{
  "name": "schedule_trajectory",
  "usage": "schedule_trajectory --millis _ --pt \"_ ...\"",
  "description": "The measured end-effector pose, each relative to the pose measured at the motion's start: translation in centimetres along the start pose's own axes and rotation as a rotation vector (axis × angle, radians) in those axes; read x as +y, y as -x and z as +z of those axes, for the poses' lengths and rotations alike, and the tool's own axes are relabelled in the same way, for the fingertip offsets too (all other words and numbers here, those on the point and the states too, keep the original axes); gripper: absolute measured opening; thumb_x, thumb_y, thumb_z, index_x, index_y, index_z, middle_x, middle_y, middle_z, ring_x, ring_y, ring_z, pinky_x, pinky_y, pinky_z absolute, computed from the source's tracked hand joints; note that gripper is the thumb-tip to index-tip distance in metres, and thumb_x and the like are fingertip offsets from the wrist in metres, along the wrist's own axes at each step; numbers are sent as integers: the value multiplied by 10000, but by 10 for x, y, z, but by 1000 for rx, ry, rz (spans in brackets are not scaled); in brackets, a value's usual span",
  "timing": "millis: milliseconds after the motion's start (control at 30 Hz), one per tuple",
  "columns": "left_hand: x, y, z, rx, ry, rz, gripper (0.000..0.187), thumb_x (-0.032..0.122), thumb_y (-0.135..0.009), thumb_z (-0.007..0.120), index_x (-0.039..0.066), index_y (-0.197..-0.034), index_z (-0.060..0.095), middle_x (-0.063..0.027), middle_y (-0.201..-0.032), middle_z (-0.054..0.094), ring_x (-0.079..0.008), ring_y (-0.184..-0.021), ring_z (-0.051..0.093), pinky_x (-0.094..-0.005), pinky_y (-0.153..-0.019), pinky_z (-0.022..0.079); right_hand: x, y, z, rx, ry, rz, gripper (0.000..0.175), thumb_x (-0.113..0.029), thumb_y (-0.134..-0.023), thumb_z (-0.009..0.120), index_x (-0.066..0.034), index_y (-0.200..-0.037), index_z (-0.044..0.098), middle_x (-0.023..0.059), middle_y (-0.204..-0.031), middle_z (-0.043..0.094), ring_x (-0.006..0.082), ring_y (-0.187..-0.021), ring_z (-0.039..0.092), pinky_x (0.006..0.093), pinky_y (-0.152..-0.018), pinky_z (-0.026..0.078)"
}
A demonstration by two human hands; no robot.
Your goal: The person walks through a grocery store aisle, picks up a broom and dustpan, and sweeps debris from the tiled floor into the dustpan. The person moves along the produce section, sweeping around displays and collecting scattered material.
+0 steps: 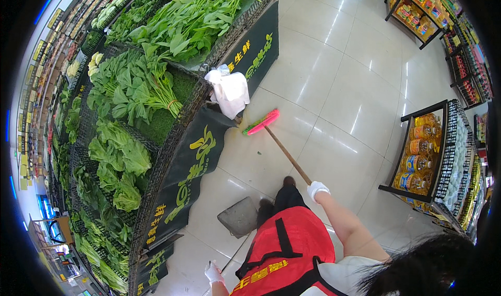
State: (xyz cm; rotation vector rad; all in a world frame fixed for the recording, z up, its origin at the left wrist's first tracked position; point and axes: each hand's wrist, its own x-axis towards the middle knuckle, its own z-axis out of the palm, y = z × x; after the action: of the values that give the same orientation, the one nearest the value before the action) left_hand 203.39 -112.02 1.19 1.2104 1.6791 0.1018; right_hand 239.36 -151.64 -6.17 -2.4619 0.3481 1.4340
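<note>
My right hand (318,190), in a white glove, is closed around the wooden handle of a broom (289,151). The broom's pink head with red and green bristles (263,122) rests on the floor tiles near the corner of the vegetable stand. My left hand (213,273), also in a white glove, is low in the view, by the upper end of a thin dark rod. That rod runs up towards a grey dustpan (238,217) on the floor left of my shoes; the grip itself is too small to judge. A small green leaf scrap (259,153) lies below the broom head.
Along the left runs a vegetable stand (184,133) with leafy bundles (137,84) and lettuce (123,155). White plastic bags (231,90) hang at its corner. To the right, a rack (439,155) holds oil bottles (417,163). More shelves of bottles (424,6) stand at the upper right.
</note>
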Motion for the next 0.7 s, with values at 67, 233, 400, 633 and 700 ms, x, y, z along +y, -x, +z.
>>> schedule_trajectory --millis 67,233,400,633,700 --pt "0 1 1 -20 -18 21 65 115 -826 523 54 -817 542 15 -526 372 -100 -409 368 -247 -366 313 5 3 -8 17 -18 -12 378 -291 -852 419 -12 -1016 614 228 -1030 583 360 -998 557 409 -858 445" --pt "0 8 10 2 -3 44 85 93 -839 507 47 -780 548 25 -537 380 -79 -428 351 -225 -374 280 -14 -16 -24 122 -50 -50 374 -284 -847 425 -5 -1015 610 238 -1038 573 367 -994 555 418 -850 448" --pt "3 18 12 -2 -17 92 93 112 -843 516 42 -795 555 14 -543 408 -79 -434 356 -222 -382 286 -66 -83 -13 13 252 -205 305 -198 -815 463 -20 -1004 624 191 -1026 600 323 -963 588 400 -786 487" --pt "-1 13 11 -12 15 95 98 115 -851 512 40 -810 559 19 -558 412 -73 -446 372 -216 -390 292 -13 -48 43 24 186 -37 291 -153 -809 471 -48 -1033 625 147 -1092 593 305 -1015 570 391 -808 480" --pt "-5 9 14 -8 21 88 102 114 -850 506 37 -822 568 19 -564 401 -80 -435 375 -221 -381 300 11 -16 30 -9 197 -66 322 -218 -827 442 -33 -1014 627 170 -1068 594 315 -1004 572 399 -801 478"
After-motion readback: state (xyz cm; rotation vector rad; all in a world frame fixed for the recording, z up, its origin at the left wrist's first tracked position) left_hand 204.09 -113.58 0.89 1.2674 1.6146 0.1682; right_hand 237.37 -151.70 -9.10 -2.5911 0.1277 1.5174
